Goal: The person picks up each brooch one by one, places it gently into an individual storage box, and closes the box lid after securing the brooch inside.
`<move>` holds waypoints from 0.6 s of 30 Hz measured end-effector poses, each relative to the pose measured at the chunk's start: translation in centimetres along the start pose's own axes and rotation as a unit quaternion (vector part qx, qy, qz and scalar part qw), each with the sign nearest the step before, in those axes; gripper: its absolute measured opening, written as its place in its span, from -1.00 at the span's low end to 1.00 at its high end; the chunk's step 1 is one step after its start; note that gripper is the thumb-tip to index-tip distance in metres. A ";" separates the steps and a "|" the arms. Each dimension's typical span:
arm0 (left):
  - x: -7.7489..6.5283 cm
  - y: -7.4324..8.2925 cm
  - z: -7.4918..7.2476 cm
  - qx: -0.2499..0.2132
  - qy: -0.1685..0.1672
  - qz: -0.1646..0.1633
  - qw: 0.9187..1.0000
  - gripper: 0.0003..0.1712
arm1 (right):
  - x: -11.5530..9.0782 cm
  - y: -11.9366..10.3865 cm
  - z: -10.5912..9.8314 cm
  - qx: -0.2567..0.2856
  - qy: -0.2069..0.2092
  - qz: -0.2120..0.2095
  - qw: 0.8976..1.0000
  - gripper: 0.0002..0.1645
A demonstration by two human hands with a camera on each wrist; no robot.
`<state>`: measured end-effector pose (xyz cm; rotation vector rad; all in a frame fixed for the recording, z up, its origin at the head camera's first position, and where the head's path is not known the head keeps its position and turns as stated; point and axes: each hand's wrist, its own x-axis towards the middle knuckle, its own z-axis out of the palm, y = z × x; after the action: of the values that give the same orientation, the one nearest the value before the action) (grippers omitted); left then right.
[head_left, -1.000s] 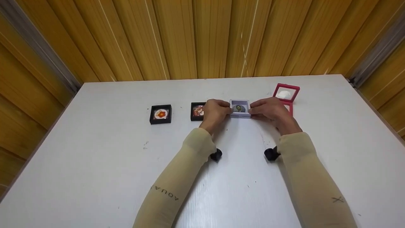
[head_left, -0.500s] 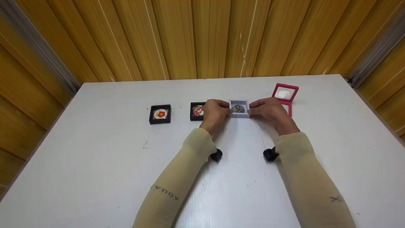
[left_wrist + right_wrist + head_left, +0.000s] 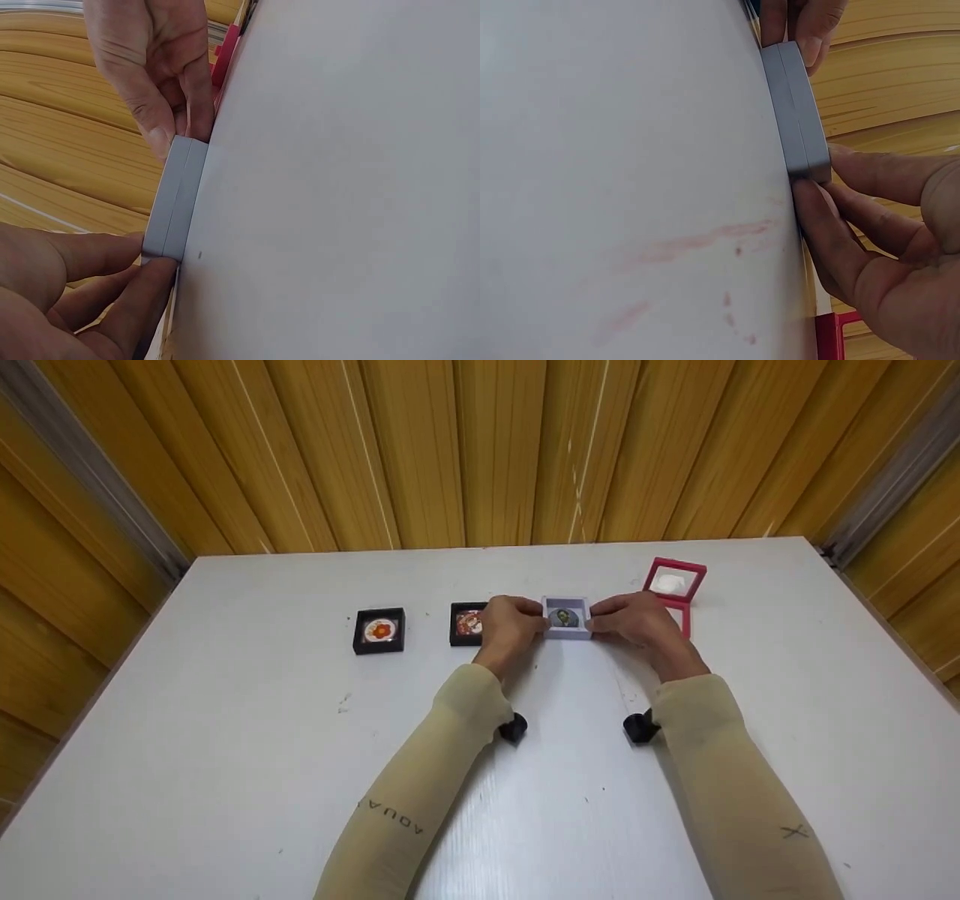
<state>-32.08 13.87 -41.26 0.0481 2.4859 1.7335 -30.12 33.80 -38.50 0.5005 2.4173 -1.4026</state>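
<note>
A small pale lavender display case with a clear window lies on the white table, and a round grey-green badge shows inside it. My left hand grips the case's left side, thumb and fingers at the edge. From the other side my right hand pinches it in the same way. Both wrist views show the case edge-on, with a thin seam running along its side and its two halves together. Fingertips sit at the end faces of the case.
A black case with a red round badge is partly hidden behind my left hand. Farther left is another black case with an orange flower badge. Behind my right hand, a red case stands with its lid raised. A wood-patterned wall rises behind the table.
The front gap between the lavender case's two halves, seen one second ago, has closed up. Both hands keep their places at its sides.
</note>
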 end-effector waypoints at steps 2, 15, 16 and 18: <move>0.0 0.0 0.0 0.006 0.001 -0.001 1.000 -0.74 | 0.0 0.1 0.0 -0.002 0.000 0.001 1.000 -0.39; -0.4 0.3 -0.3 -0.008 -0.008 -0.015 1.000 -0.72 | 0.3 0.5 0.0 -0.008 -0.001 -0.011 1.000 -0.41; -0.4 0.4 -0.3 -0.010 -0.011 -0.018 1.000 -0.72 | 0.2 0.5 0.0 -0.005 -0.001 -0.010 1.000 -0.41; -0.4 0.5 -0.4 -0.011 -0.014 -0.019 1.000 -0.72 | 0.1 0.5 -0.1 0.003 -0.002 -0.009 1.000 -0.42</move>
<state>-31.69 13.66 -40.64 0.0235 2.4314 1.7328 -30.02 34.15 -38.92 0.4792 2.4212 -1.4159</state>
